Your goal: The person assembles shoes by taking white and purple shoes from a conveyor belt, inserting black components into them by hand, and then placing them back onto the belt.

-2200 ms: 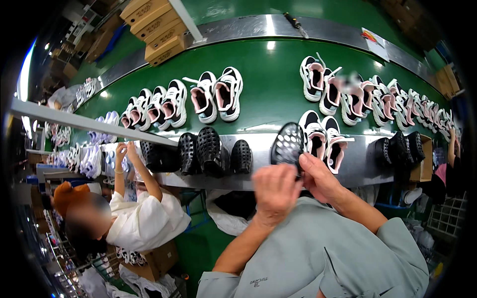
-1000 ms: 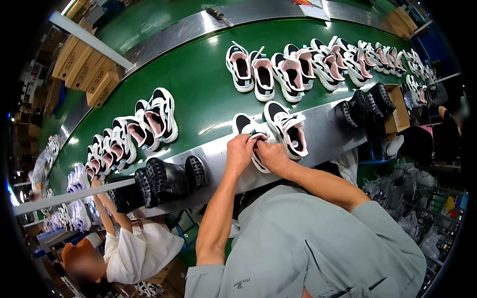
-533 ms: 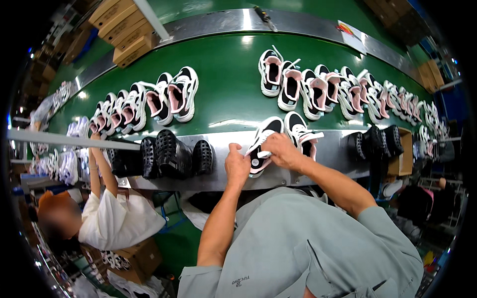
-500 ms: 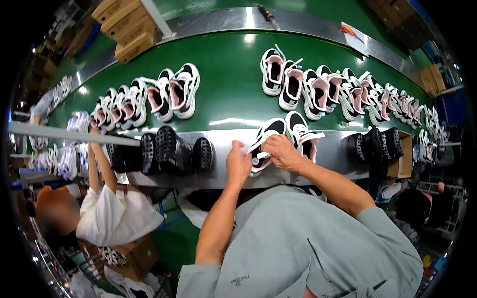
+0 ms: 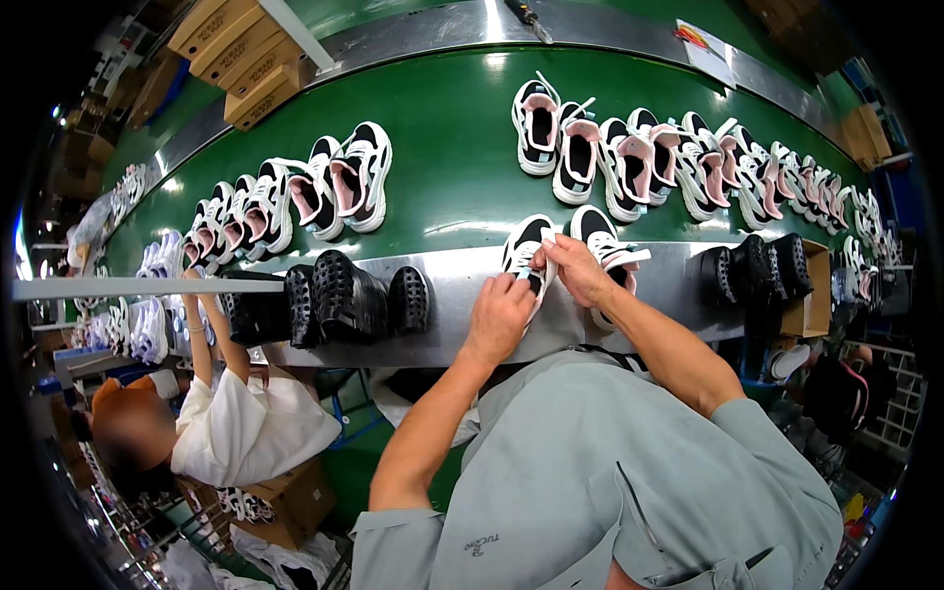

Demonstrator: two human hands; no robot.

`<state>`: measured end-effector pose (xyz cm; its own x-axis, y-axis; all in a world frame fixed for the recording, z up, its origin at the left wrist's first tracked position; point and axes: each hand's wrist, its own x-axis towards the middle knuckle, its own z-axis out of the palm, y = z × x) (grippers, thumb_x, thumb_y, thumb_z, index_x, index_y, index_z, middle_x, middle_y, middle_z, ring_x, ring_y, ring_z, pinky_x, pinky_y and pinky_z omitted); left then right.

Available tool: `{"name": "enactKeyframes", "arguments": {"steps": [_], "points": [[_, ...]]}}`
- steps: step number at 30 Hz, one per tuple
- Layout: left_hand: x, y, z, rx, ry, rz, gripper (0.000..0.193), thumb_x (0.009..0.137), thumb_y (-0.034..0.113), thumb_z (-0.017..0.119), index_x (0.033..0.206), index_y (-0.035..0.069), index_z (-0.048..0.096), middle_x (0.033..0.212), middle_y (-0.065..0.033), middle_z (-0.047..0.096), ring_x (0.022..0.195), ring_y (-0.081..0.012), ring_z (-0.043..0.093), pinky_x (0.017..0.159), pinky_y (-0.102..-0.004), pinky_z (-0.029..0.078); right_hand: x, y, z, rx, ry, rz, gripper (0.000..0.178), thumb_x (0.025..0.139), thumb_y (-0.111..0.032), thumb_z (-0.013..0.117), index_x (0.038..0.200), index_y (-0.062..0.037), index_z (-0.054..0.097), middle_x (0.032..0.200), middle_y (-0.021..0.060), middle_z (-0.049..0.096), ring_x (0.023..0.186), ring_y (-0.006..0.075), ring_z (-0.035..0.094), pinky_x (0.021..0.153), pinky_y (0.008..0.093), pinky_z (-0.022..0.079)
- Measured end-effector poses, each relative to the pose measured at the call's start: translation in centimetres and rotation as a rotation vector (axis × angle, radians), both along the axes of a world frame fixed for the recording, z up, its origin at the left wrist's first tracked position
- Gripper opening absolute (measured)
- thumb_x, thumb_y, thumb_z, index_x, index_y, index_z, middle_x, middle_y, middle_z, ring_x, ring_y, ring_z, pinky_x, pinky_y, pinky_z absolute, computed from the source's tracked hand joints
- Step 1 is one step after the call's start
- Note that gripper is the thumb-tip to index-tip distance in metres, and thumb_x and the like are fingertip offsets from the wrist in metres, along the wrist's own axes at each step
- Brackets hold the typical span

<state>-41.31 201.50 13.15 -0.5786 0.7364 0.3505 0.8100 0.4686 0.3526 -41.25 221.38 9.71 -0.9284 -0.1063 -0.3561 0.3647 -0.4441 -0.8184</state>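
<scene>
In front of me, a black and white sneaker rests on the metal edge of the bench, its toe pointing away. My left hand has its fingers curled on the sneaker's left side, near the lacing. With fingertips pressed together, my right hand pinches a white strap over the front of that shoe. The sneaker's opening is mostly hidden behind my hands. Just to the right stands a matching sneaker, its white strap sticking out sideways and its lower part covered by my right hand.
Rows of similar sneakers stand on the green belt, left and right. Black studded forms sit on the metal ledge at left, more at right. Shoe boxes are stacked far left. Another person works at left.
My right hand has moved up toward the sneaker's toe with the strap. My left hand has shifted right onto the shoe, and its fingers have curled in.
</scene>
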Motion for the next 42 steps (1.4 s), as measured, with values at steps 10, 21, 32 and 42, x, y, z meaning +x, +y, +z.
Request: {"name": "enactKeyframes", "arguments": {"steps": [10,21,32,42], "points": [[0.2,-0.8,1.1,-0.250,-0.013,-0.257,0.009,0.081,0.009,0.065,0.088,0.004,0.068,0.098,-0.0077,0.061,0.097,-0.0269,0.059,0.079,-0.0399,0.049,-1.7,0.8,4.2,0.496,0.153,0.318,0.023,0.094,-0.024,0.072,0.088,-0.0021,0.067,0.073,-0.0039,0.053,0.074,0.0061,0.048,0.064,0.0239,0.040],[4.1,-1.6,-0.9,0.085,-1.551,0.942,0.064,0.085,0.012,0.066,0.146,0.011,0.049,0.126,-0.0244,0.064,0.112,-0.0447,0.061,0.101,-0.0449,0.048,-0.3,2.4,6.5,0.462,0.095,0.606,0.017,0.100,-0.017,0.064,0.099,0.0003,0.065,0.081,0.0039,0.066,0.070,0.0097,0.063,0.062,0.0266,0.055],[4.1,-2.3,4.2,-0.002,-0.462,0.572,0.069,0.074,-0.014,0.058,0.134,0.018,0.064,0.136,-0.0271,0.046,0.116,-0.0480,0.053,0.101,-0.0487,0.047,0.8,1.5,8.5,0.719,0.510,0.769,0.022,0.097,-0.020,0.063,0.099,0.0016,0.066,0.087,0.0156,0.063,0.081,0.0314,0.062,0.072,0.0418,0.048],[4.1,-2.5,5.6,-0.028,-0.465,0.445,0.059,0.075,-0.010,0.062,0.126,0.018,0.069,0.134,-0.0239,0.049,0.108,-0.0458,0.053,0.096,-0.0483,0.049,0.5,-0.1,9.2,0.850,0.620,0.949,0.027,0.090,-0.023,0.069,0.083,0.0026,0.066,0.073,0.0208,0.064,0.070,0.0384,0.061,0.068,0.0467,0.047]]}}
